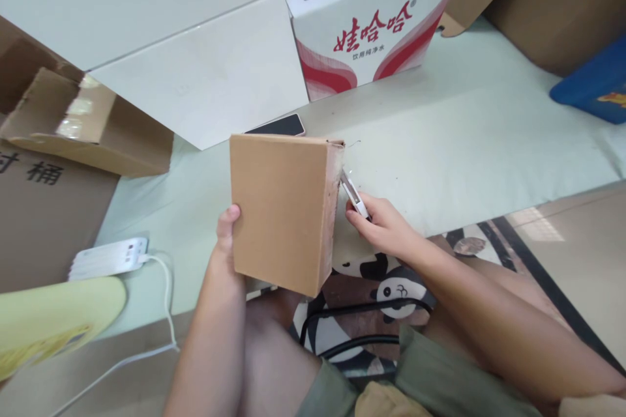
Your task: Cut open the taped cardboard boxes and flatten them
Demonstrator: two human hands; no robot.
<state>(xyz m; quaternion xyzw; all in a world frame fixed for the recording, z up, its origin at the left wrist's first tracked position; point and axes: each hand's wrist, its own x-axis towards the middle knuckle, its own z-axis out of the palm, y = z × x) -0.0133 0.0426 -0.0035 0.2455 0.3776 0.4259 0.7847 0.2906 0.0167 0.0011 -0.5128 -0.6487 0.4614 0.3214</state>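
The brown cardboard box (278, 215) was held up between both hands, its broad face plain, its narrow side, facing the right hand (384, 225), scuffed and whitish. The left hand (227, 228) gripped the box's left edge, most fingers hidden. The right hand was closed around a utility knife (355, 194), its tip at the narrow side; contact could not be confirmed. Beyond the hands, a pale green cloth (454, 137) covered the surface, bearing a white box (210, 71) and a red-and-white carton (372, 32), contents hidden. Left of the left hand lay a white device (110, 257) with its cable connected. Tiled floor (587, 241) showed right of the right hand.
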